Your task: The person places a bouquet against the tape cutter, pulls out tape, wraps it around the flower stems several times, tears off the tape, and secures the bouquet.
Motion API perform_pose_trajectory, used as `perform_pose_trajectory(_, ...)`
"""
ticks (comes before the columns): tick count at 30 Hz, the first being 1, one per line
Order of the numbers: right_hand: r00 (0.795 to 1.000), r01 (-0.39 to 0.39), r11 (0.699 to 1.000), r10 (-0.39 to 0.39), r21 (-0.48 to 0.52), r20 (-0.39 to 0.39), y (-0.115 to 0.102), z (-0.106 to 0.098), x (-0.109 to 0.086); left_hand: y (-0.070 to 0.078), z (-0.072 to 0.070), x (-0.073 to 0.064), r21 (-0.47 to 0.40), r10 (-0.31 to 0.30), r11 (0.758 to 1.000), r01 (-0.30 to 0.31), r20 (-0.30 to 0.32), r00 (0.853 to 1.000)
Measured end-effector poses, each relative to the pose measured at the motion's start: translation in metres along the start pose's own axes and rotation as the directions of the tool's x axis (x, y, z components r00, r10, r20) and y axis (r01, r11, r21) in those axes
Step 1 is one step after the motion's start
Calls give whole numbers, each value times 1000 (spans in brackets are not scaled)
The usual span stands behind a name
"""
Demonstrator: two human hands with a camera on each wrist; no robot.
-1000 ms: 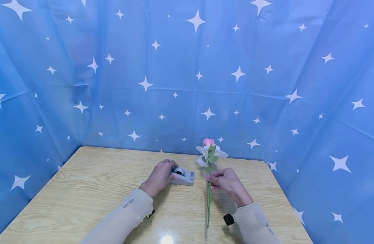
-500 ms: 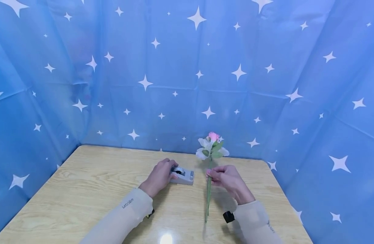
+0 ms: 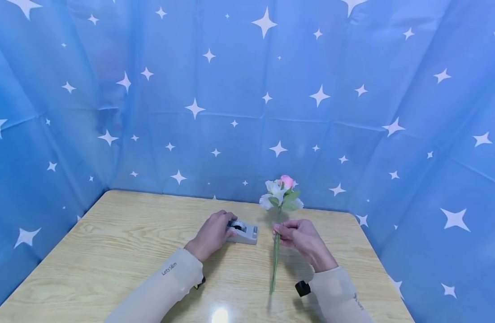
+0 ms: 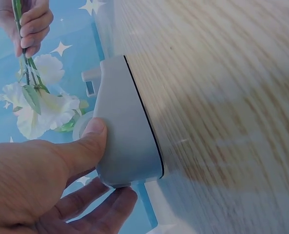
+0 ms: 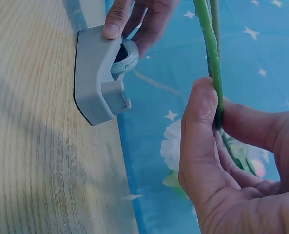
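At mid-table my left hand grips a grey tape dispenser by its rear end, thumb on the near side and fingers round the back. The dispenser sits on the table, and a tape roll shows in it in the right wrist view. To the right, my right hand pinches several green stems between thumb and fingers. Held nearly upright, they carry white flowers, a pink rose and green leaves at the top. The flower heads stand above the hand, apart from the dispenser.
A light wood-grain table lies under both hands. Blue curtains with white stars hang behind its far edge and at both sides. Light glares off the table near the front.
The right hand has raised the flowers a little and tilted their heads slightly right, with the stem ends shifting up and left. The left hand and dispenser stay put.
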State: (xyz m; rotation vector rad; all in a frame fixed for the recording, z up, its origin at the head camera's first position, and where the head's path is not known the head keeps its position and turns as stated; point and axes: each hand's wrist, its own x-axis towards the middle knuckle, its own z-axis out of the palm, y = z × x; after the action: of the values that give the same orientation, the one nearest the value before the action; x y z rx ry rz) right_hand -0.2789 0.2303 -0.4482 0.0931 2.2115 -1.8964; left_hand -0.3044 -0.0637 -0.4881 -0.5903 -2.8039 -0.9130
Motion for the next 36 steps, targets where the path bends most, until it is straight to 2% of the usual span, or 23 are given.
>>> perform_pose_trajectory(5,1000,11,1000,-11,-4,8,0,-1,0,5,-2,-3,-21,-24,999,24,-4,1000)
perform_pose_trajectory(9,1000,14,1000,-14,0,10,0,0,1,10,-2,-8,-13,-24,1000,24,-50,998)
perform_pose_trajectory(13,1000,14,1000,-14,1,2,0,1,1,21,-1,-14,-8,19,1000,-20,-103,995)
perform_pose_trajectory(16,1000,13,1000,-13,-5,-4,0,1,1,31,1,-19,-48,63,996,-69,-114,991)
perform_pose_trajectory(19,1000,13,1000,-13,7,-8,0,1,2,40,3,-25,-104,95,989,-104,-90,991)
perform_pose_trajectory(23,1000,16,1000,-16,15,-1,-1,2,2,49,8,-30,-211,94,973,-93,-8,996)
perform_pose_trajectory(26,1000,21,1000,-21,5,3,-1,3,0,54,12,-32,-323,61,946,-34,73,995)
perform_pose_trajectory(28,1000,20,1000,-20,2,0,-2,3,0,57,15,-34,-401,41,916,11,119,992)
perform_pose_trajectory(32,1000,25,1000,-25,3,-10,-2,3,0,65,17,-37,-522,33,851,60,168,985)
perform_pose_trajectory(36,999,31,999,-30,17,-21,-2,3,0,72,19,-38,-638,35,763,108,208,978)
